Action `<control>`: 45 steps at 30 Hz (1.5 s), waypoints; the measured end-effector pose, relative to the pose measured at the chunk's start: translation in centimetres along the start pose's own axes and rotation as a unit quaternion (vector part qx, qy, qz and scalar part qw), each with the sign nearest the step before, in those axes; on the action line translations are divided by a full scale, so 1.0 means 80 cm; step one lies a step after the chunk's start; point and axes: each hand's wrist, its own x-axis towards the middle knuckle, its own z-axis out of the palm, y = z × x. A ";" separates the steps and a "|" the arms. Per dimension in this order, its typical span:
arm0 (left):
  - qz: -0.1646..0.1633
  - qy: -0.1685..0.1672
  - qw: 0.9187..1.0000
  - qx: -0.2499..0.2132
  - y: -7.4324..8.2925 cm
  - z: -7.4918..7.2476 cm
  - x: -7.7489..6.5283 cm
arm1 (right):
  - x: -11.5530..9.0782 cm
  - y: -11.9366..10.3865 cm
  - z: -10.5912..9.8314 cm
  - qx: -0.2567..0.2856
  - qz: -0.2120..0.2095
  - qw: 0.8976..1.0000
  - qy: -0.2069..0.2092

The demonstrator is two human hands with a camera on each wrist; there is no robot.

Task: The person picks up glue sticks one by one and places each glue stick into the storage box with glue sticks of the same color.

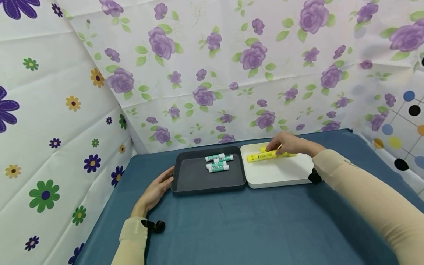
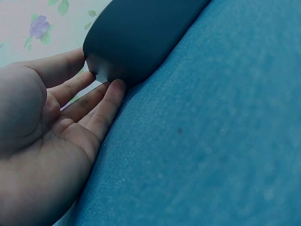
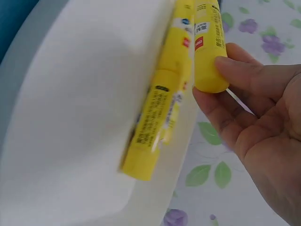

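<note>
My right hand point(image 1: 286, 143) pinches one end of a yellow glue stick point(image 1: 260, 156) between thumb and fingers, over the white tray point(image 1: 281, 171). In the right wrist view the held glue stick point(image 3: 209, 47) points away from the fingertips. Other yellow glue sticks point(image 3: 150, 127) lie beside it along the tray's back wall. At the dark grey tray point(image 1: 192, 180), my left hand point(image 1: 154, 193) touches the left side with extended fingers. The left wrist view shows its fingertips point(image 2: 116, 87) at the tray's corner. Several white-and-green glue sticks point(image 1: 218, 168) lie in the dark grey tray.
Both trays stand side by side on a blue cloth-covered table point(image 1: 212, 224). Behind them hangs a white sheet with purple flowers point(image 1: 205, 95). Another flowered sheet point(image 1: 66, 154) borders the left side, and a dotted one point(image 1: 402, 136) the right.
</note>
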 end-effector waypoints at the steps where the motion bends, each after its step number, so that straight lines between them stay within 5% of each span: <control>1: -0.001 0.000 1.000 0.001 0.000 0.000 0.000 | 0.001 0.002 0.002 -0.007 -0.002 1.000 -0.004; 27: -0.013 0.010 1.000 -0.005 0.003 0.002 0.001 | 0.006 0.016 0.036 -0.132 -0.003 0.991 -0.015; 45: -0.007 0.003 1.000 -0.007 0.001 -0.002 0.000 | 0.009 0.014 0.034 -0.190 0.015 0.982 0.012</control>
